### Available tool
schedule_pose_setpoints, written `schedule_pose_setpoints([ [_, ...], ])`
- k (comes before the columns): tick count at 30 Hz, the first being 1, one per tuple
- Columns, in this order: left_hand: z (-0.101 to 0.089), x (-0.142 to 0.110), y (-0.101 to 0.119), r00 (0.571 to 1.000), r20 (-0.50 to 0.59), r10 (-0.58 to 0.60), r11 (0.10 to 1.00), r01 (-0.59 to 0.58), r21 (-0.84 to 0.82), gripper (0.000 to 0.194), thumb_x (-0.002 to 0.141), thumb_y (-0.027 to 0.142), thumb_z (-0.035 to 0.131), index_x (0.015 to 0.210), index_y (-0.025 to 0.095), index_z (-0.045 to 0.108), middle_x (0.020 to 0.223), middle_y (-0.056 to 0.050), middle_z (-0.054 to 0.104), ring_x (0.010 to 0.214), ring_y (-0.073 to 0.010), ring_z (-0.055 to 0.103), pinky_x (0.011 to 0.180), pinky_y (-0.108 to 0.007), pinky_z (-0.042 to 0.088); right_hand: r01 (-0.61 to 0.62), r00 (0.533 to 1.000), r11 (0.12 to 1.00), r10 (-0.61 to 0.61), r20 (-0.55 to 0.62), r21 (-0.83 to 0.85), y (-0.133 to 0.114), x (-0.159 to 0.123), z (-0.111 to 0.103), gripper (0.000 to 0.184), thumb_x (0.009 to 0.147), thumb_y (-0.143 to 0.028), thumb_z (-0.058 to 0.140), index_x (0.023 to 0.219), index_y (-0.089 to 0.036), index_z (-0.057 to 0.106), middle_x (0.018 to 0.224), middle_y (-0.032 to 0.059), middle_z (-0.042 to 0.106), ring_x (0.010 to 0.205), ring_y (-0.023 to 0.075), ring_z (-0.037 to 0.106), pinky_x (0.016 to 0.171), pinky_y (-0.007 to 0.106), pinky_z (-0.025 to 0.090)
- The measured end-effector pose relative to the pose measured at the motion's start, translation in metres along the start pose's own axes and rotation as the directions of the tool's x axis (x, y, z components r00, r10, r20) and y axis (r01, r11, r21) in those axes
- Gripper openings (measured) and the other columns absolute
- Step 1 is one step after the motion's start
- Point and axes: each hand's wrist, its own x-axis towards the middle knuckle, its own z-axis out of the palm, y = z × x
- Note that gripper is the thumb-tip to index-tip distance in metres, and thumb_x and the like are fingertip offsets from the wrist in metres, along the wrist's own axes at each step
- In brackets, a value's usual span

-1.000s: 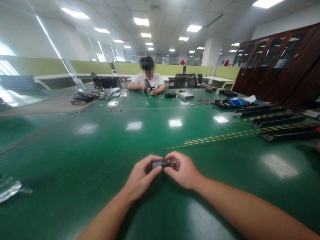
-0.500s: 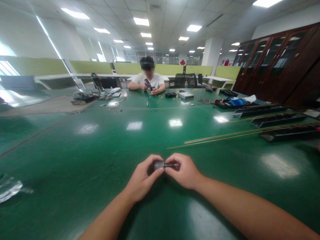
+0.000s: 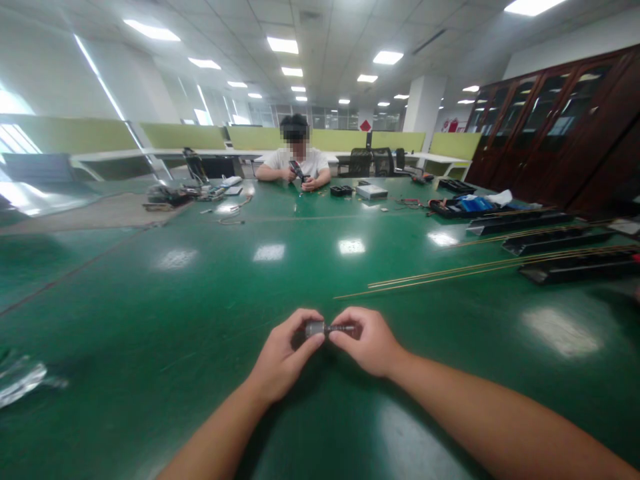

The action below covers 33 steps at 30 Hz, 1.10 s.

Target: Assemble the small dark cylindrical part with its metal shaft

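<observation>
Small cylindrical part point(image 3: 316, 328) between both hands, lying sideways just over near side of green table point(image 3: 280, 280); left hand point(image 3: 283, 353) pinches its thick grey end, thumb and fingers around it, right hand point(image 3: 367, 341) grips the thin dark shaft end point(image 3: 343, 328); part looks metallic, fine detail blurred; tabletop glossy, smooth; thin gold-coloured rods point(image 3: 425, 277) beyond hands, reaching right to black channel-shaped pieces point(image 3: 575, 263); clear crinkled plastic point(image 3: 23, 380) far left; person point(image 3: 295, 160) across table holding dark tool point(image 3: 297, 171); nothing between hands and part
</observation>
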Motion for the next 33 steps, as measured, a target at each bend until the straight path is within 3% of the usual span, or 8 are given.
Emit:
schedule_pose_setpoints([
  [7, -0.003, 0.0, -0.001, 0.999, -0.032, 0.004, 1.0, -0.004, -0.005, 0.023, 0.092, 0.04, 0.059, 0.107, 0.023, 0.06, 0.097, 0.0, 0.062, 0.088, -0.0157, 0.058, 0.081, -0.025, 0.043, -0.026, 0.999, 1.0, 0.026, -0.024, 0.005, -0.001, 0.0, -0.002, 0.014, 0.077, -0.028, 0.069, 0.081, -0.014, 0.069, 0.069, 0.0018, 0.066, 0.059, 0.013, 0.055, 0.056, 0.023, 0.043],
  [26, -0.008, 0.001, -0.001, 0.996, -0.089, 0.015, 0.999, -0.012, 0.033, 0.025, 0.09, 0.04, 0.059, 0.105, 0.021, 0.062, 0.099, -0.003, 0.063, 0.091, -0.0188, 0.059, 0.083, -0.028, 0.044, -0.011, 0.998, 1.0, 0.012, -0.058, 0.017, 0.001, 0.002, -0.005, 0.013, 0.078, -0.029, 0.068, 0.079, -0.015, 0.068, 0.067, 0.0012, 0.063, 0.059, 0.0134, 0.053, 0.056, 0.024, 0.041],
  [30, -0.01, 0.003, -0.006, 0.988, -0.155, -0.023, 0.999, 0.017, -0.04, 0.026, 0.089, 0.041, 0.062, 0.105, 0.02, 0.062, 0.098, -0.003, 0.063, 0.089, -0.0184, 0.059, 0.082, -0.028, 0.043, -0.04, 0.994, 0.994, 0.05, -0.094, 0.101, 0.002, 0.003, -0.007, 0.017, 0.078, -0.033, 0.068, 0.077, -0.015, 0.065, 0.063, 0.0005, 0.061, 0.058, 0.0139, 0.054, 0.055, 0.025, 0.041],
  [33, -0.012, 0.006, -0.011, 0.954, -0.278, -0.115, 0.982, 0.068, -0.174, 0.031, 0.085, 0.042, 0.066, 0.104, 0.018, 0.06, 0.095, -0.003, 0.063, 0.085, -0.0172, 0.059, 0.077, -0.026, 0.044, -0.019, 0.996, 0.985, 0.033, -0.078, 0.17, 0.002, 0.002, -0.007, 0.02, 0.082, -0.034, 0.065, 0.074, -0.016, 0.063, 0.059, -0.0009, 0.058, 0.055, 0.013, 0.052, 0.056, 0.025, 0.042],
])
